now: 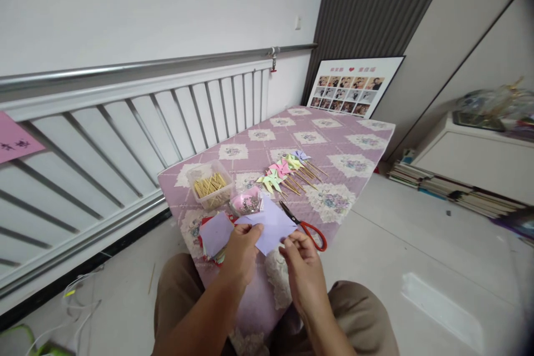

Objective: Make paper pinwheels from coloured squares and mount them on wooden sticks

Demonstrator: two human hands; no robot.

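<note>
A sheet of purple paper, cut in from its corners, is held up above the near end of the table. My left hand pinches its left part between thumb and fingers. On the other side, my right hand has its fingers curled and pressed together at the paper's right corner. Red-handled scissors lie just beyond my right hand. Left of my left hand is a stack of coloured paper squares, a purple one on top. Behind the held paper sits a bag of small metal pins.
A clear plastic box of thin wooden sticks stands at the table's left edge. Several finished paper pinwheels on sticks lie mid-table. A patterned cloth covers the table. A white radiator runs along the left; a photo board leans at the far end.
</note>
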